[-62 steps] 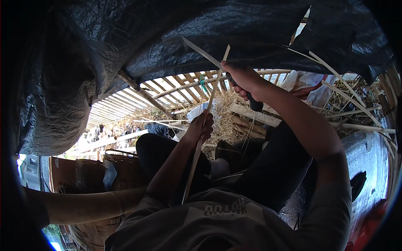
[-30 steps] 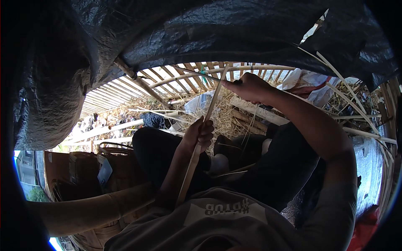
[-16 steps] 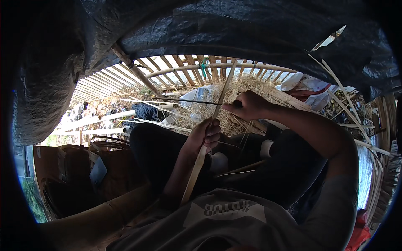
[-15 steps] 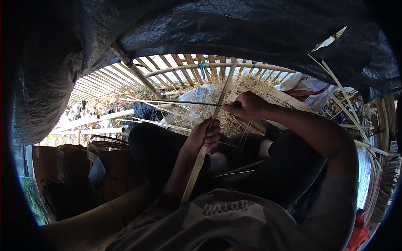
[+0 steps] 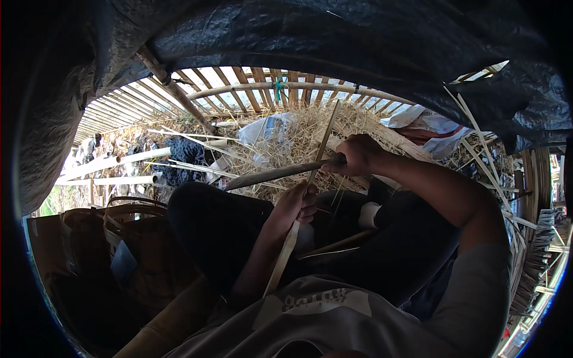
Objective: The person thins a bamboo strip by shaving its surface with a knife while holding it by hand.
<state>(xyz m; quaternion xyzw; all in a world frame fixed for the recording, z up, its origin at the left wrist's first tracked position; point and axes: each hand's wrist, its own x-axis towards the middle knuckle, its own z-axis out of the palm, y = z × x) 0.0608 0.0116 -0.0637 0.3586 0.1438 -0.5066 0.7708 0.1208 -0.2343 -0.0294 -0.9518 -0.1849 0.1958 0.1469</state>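
Observation:
My left hand is closed round the middle of a long pale bamboo strip. The strip slants from near my waist up and slightly right, its upper end above the straw. A long-bladed knife is in my right hand, its fingers wrapped round the handle. The flat of its dark blade faces me, and its tip points left over my bent knee. Blade and strip cross just above my left hand; the exact contact is hard to see.
Straw shavings lie heaped beyond my legs, before a slatted bamboo fence. A dark tarp hangs overhead. Woven baskets stand at left beside a thick bamboo pole. Loose strips lean at right.
The knife has turned from edge-on to showing its flat side, its tip now lower and nearer me. My left hand still grips the strip, and the view has shifted slightly.

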